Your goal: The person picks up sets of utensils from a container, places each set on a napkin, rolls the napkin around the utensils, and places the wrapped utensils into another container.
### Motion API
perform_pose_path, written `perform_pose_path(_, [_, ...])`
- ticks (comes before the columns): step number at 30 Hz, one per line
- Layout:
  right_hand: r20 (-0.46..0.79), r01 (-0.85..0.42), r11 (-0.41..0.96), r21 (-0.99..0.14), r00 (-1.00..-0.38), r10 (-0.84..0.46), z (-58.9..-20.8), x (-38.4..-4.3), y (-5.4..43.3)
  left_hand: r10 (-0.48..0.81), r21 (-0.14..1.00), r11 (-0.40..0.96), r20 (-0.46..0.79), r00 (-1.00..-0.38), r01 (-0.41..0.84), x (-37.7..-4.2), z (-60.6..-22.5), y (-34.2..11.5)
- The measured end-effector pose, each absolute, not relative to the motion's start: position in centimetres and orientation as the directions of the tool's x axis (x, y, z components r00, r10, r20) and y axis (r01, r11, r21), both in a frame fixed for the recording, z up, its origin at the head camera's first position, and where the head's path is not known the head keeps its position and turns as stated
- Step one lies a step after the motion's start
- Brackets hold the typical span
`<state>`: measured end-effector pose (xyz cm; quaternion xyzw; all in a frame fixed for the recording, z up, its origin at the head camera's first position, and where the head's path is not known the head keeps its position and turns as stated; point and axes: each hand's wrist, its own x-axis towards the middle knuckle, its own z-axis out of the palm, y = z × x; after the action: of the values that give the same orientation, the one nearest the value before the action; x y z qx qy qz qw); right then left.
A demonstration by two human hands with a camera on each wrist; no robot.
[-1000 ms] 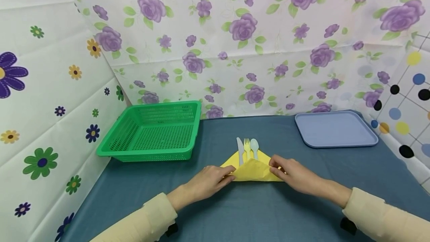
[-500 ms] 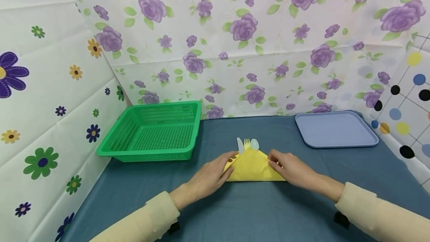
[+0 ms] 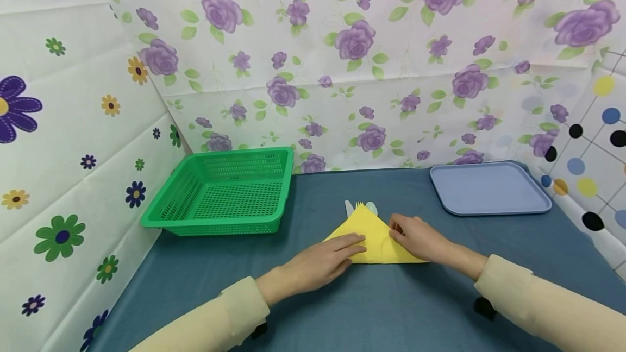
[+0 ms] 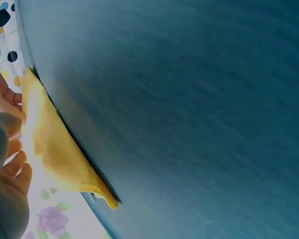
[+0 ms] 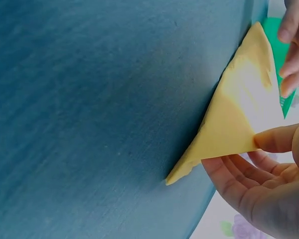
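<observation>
A yellow napkin, folded into a triangle, lies in the middle of the table with its point toward the back. From under that point stick the tips of a pale knife, a yellow fork and a pale spoon; the rest of the cutlery is covered. My left hand rests its extended fingers on the napkin's left half. At the right slanted edge, my right hand pinches the napkin. In the right wrist view its thumb is on top and its fingers are underneath.
A green plastic basket stands at the back left of the table. A light blue tray lies at the back right. Floral sheets hang behind and at the left, and a dotted sheet hangs at the right.
The napkin's upper layer has come up farther over the cutlery, leaving only the tips showing. My left hand has moved from the left edge onto the napkin; my right hand has shifted slightly.
</observation>
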<state>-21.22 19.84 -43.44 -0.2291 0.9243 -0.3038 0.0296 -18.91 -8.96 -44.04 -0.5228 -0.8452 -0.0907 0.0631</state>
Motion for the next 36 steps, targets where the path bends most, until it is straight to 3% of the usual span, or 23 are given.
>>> perform_pose_path(12, [0.010,-0.348,0.703,-0.620,-0.899,-0.437,-43.7,-22.4,19.8,0.883,0.056,0.463,0.049,-0.466,0.884,-19.7,-44.6,-7.8])
perform_pose_path(36, [-0.013,-0.331,0.712,-0.618,-0.902,-0.431,-44.4,-23.2,19.5,0.872,0.149,0.487,-0.033,-0.488,0.861,-20.9,-45.0,-7.2])
